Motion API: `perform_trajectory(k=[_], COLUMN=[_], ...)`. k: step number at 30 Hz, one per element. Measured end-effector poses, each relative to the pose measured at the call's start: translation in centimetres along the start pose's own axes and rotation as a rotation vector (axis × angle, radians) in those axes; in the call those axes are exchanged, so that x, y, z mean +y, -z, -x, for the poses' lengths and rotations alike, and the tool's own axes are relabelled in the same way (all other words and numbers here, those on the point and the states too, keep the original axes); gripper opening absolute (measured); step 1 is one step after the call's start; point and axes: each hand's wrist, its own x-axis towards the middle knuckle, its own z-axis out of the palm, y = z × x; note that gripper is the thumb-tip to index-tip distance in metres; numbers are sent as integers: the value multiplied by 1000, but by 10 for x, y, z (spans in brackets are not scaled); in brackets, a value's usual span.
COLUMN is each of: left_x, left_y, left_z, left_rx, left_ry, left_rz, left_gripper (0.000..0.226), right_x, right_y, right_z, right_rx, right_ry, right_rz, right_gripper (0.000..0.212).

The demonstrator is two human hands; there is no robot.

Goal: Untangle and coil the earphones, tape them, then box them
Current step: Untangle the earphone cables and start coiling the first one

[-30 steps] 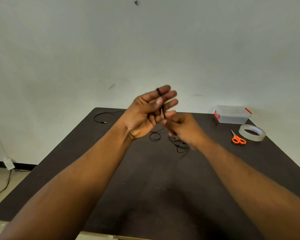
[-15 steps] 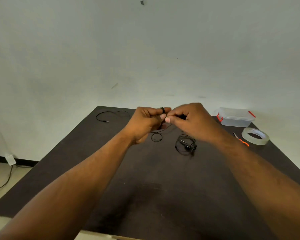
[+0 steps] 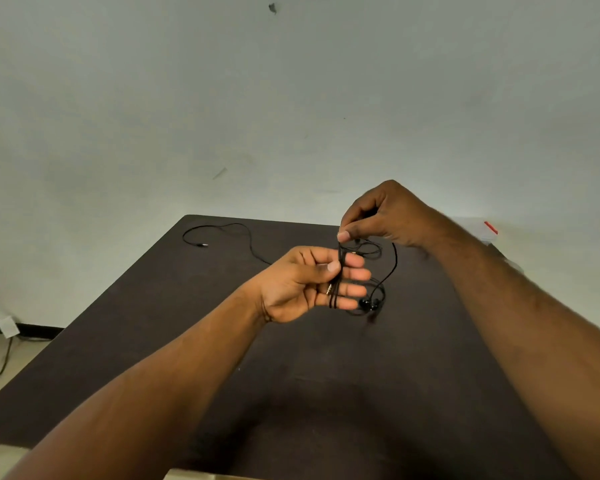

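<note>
Above dark matte table, left hand palm-up, thin black earphone cord wrapped across extended fingers, thumb pinning it. Right hand raised, pinching cord strand between thumb and forefinger. Glossy round earbuds dangle by table surface. Second black cable lies curved at far left. Clear plastic box, red latch, behind right forearm.

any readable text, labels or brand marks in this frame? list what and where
None. The earphones, the left hand, the right hand, the dark table, the second cable and the box edge show no lettering.
</note>
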Motion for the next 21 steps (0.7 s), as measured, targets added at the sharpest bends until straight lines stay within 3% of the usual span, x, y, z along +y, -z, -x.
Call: perform_trajectory(k=[6, 8, 13, 17, 21], left_x=[18, 23, 34, 40, 23], left_y=[-14, -12, 13, 34, 36], left_z=[-1, -8, -19, -21, -17], left_rx=[45, 155, 457, 573, 456], left_ry=[-171, -265, -427, -479, -331], left_rz=[150, 216, 262, 55, -143], left_gripper=[29, 26, 28, 28, 37], right_x=[33, 38, 36, 19, -11], right_y=[-42, -64, -83, -74, -50], right_z=[18, 26, 38, 43, 35], right_rx=[204, 227, 165, 72, 111], right_ry=[-151, -188, -174, -46, 92], right_rz=[-371, -385, -265, -167, -165], right_gripper=[6, 14, 12, 15, 9])
